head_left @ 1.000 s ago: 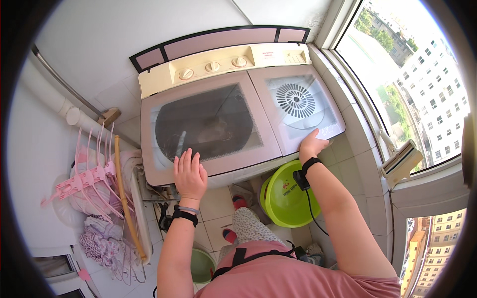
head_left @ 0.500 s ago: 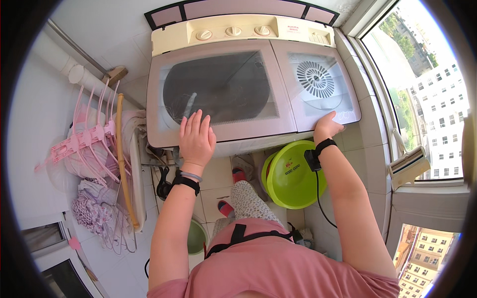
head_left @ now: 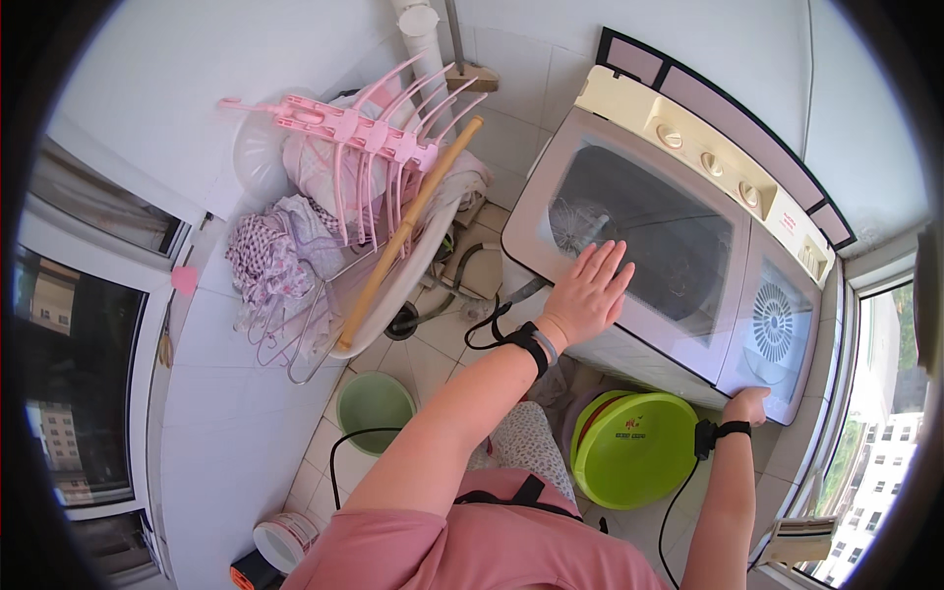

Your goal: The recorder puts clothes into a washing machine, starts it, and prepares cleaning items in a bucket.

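Observation:
A twin-tub washing machine (head_left: 644, 352) stands at right with both lids down. On the front of its large dark-windowed lid (head_left: 678, 270), my left hand (head_left: 588, 293) lies flat with fingers stretched out. At the front edge of the smaller spin-side lid (head_left: 777, 339), my right hand (head_left: 747, 405) is closed round the edge; some of its fingers are hidden. A cream control panel (head_left: 708, 157) with knobs runs along the back of the machine. Black straps circle both my wrists.
Green basins (head_left: 639, 457) sit stacked on the floor below the machine. A pale green bucket (head_left: 377, 413) and a white bucket (head_left: 285, 539) stand at left. Pink hangers (head_left: 369, 138), a wooden stick (head_left: 408, 236) and clothes (head_left: 280, 251) crowd the left wall. A window lies at right.
The view has turned left, so the machine appears farther right and tilted. My left hand stays flat on the large lid and my right hand stays at the spin side's front edge.

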The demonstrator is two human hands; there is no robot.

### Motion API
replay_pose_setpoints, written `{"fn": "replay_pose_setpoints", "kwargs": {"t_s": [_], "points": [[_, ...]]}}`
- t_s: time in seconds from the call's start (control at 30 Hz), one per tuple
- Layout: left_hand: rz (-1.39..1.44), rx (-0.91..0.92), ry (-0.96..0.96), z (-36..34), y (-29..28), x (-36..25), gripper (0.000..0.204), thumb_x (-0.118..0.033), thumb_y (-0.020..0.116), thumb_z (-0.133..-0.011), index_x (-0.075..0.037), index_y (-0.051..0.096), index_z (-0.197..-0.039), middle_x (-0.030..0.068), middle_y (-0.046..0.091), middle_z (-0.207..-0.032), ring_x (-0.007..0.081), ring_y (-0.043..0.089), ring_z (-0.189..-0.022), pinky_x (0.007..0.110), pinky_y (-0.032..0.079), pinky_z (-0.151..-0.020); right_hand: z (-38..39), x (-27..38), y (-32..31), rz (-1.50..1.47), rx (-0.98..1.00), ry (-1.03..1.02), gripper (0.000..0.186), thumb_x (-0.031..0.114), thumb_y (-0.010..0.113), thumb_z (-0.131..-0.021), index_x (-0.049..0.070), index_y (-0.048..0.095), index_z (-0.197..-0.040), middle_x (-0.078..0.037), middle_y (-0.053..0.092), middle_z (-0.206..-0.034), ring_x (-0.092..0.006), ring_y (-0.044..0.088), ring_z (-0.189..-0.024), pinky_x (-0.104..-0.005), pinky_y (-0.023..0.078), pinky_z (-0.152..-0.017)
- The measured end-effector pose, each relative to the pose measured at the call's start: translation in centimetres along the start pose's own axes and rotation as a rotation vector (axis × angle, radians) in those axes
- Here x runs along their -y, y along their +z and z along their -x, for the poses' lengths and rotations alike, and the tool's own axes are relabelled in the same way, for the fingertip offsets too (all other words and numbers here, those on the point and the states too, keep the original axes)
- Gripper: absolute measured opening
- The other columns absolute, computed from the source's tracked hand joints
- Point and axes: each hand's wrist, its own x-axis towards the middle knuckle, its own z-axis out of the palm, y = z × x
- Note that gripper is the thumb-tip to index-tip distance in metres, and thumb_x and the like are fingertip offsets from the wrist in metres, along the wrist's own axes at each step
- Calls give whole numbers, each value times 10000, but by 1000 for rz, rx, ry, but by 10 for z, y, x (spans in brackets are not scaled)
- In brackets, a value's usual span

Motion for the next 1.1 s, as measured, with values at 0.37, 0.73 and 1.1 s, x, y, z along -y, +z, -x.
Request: {"fn": "replay_pose_setpoints", "kwargs": {"t_s": [0.37,0.73,1.1], "points": [[241,130,-75,124,-65,1,550,-306,603,-838,-93,428,-1313,143,318,-1442,318,312,-1323,450,233,-1106,5,6,-1,30,94,94,752,489,513,-813,-102,315,-1233,-184,577,-1179,-327,583,-1029,-367,497,-836],[-421,439,-1633,541,-240,-99,526,-331,568,-856,-15,455,-1261,216,418,-1331,370,336,-1284,490,245,-1074,91,91,-38,-207,300,-910,531,326,480,-934,-27,391,-1321,-243,373,-1301,-369,399,-1227,-456,397,-981],[-358,-175,-2251,542,-152,-260,521,-388,543,-863,-46,484,-1251,225,518,-1228,385,475,-1147,465,395,-951,432,6,-58,-614,1517,-1700,396,160,418,-987,0,376,-1347,-179,270,-1464,-307,308,-1334,-417,266,-1068]]}}
